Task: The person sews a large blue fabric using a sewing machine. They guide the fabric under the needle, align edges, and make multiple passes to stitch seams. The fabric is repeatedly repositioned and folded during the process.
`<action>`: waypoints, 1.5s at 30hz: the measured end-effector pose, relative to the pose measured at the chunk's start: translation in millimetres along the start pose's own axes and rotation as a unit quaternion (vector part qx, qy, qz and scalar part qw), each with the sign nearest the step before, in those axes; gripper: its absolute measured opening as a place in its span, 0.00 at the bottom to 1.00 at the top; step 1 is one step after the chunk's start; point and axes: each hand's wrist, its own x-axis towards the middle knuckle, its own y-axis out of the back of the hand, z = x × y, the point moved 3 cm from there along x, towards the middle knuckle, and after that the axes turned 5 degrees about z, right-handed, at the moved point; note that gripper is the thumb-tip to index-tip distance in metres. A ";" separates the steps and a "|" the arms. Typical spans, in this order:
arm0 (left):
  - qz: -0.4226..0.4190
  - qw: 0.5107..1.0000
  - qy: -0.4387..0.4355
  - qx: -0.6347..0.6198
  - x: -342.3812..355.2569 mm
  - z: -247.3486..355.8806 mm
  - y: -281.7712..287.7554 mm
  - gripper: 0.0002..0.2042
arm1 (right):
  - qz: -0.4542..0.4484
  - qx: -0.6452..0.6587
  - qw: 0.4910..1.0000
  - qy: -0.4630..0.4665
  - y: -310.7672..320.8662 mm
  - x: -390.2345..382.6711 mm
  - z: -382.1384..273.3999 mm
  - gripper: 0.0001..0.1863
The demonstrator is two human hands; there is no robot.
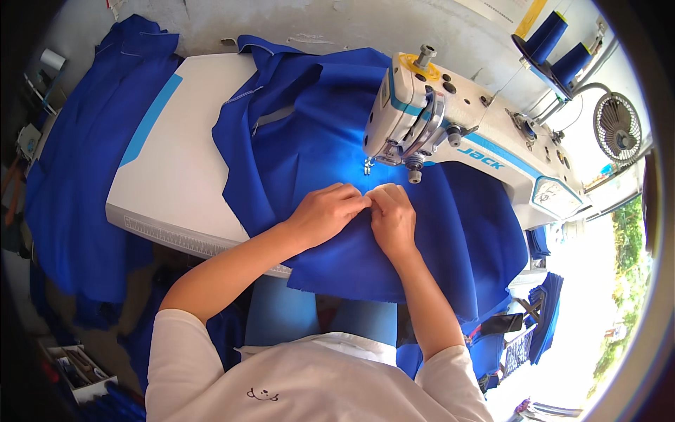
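White, ruler-edged counter point(179, 144) carried broad royal-blue cloth point(348, 257); left hand point(328, 212) and right hand point(393, 219) met, each grip pinching it, just nearside of the small metal presser foot point(368, 167), about equally near.

Blue cloth point(358, 246), rumpled, spread across white table point(183, 133), front edge overhanging.

Blue cloth point(351, 260) smooth, slt sheen; sewing mach. point(474, 116) glossy plastic/metal.
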 end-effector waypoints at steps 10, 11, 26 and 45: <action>-0.049 0.996 -0.038 0.069 -5.0 -2.9 4.1 0.08 | 0.007 -0.043 0.998 0.045 10.9 -20.5 -23.3 0.10; -0.070 0.994 -0.059 0.061 -8.3 -3.9 6.0 0.09 | -0.009 -0.053 0.998 0.041 13.2 -23.1 -25.0 0.11; -0.084 0.996 -0.042 -0.006 30.5 -56.0 3.1 0.08 | 0.007 -0.027 0.997 0.076 -10.0 4.6 12.7 0.10; -0.055 0.993 -0.099 0.046 31.0 -56.1 4.6 0.05 | -0.052 -0.089 0.993 0.057 -0.3 -10.5 -16.0 0.06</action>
